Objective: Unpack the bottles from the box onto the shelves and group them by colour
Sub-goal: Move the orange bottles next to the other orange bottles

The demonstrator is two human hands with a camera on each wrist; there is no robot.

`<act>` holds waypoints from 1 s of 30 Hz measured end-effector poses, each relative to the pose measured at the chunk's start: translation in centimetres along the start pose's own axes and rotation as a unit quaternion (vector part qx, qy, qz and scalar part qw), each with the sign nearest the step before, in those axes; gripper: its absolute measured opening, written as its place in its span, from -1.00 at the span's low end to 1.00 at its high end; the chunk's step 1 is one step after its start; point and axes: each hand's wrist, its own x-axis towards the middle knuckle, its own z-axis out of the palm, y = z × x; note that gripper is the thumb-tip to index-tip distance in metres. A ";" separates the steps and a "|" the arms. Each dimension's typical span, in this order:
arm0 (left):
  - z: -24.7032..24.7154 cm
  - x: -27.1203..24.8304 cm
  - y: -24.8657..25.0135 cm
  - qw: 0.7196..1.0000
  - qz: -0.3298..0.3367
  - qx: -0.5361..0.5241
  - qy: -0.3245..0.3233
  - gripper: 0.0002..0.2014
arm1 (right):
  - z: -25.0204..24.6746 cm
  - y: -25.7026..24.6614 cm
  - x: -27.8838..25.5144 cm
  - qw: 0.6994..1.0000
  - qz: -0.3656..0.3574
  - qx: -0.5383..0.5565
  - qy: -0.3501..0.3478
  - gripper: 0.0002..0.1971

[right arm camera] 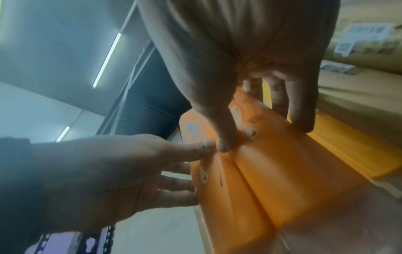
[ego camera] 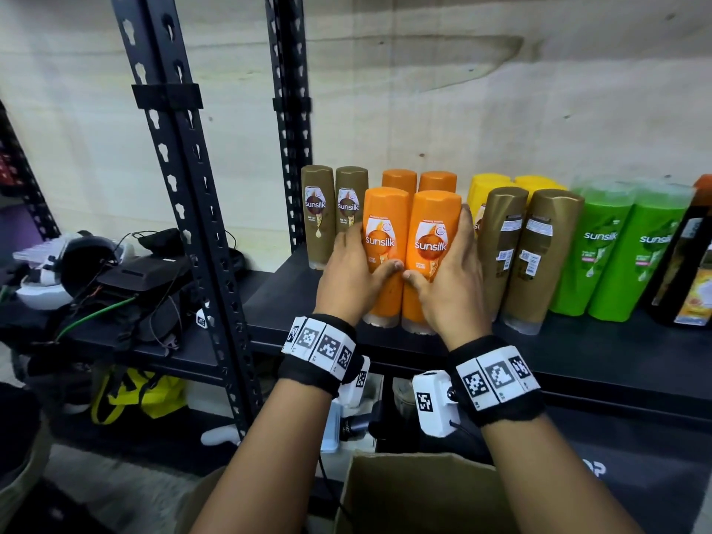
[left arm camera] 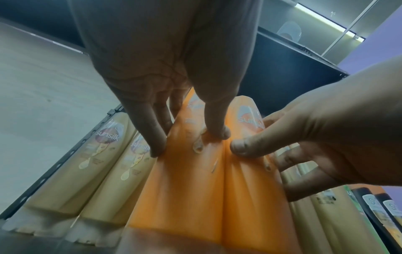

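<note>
Standing upright on the black metal shelf (ego camera: 578, 352), two orange plastic shampoo bottles (ego camera: 408, 260) are being held side by side, cap end down, long axes vertical, touching each other along their inner flanks. Left of them, two brown-gold shampoo bottles (ego camera: 333, 213) are facing label-forward at the back of the shelf.

The person's left hand (ego camera: 352, 275) is wrapping the outer left side of the left orange bottle, fingers round its flank and thumb laid across the front. The right hand (ego camera: 443, 279) is mirroring it on the right orange bottle, fingers curled round the outer right side, thumb on the front, the two thumb tips nearly meeting at the seam between the bottles. Both hands are lying equally near the pair, which is sitting directly ahead of the palms, and the two further orange bottles (ego camera: 418, 181) are standing just behind it. The coming move is probably turning on that relation: a straight push back would be closing the pair against its own colour.

Further right, two yellow bottles (ego camera: 501, 185) are showing behind two brown bottles turned back-label out (ego camera: 528, 256), then two green bottles (ego camera: 624, 256) and a dark bottle cut off by the frame edge. Fingertips behind the orange pair are hidden. The open cardboard box (ego camera: 420, 491) below is cropped, so its contents are not showing.
</note>
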 end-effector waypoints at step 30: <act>3.2 6.7 1.4 0.989 -0.105 -0.066 -0.086 -0.21 | 4.0 1.0 6.4 0.990 0.126 0.033 -0.046 0.04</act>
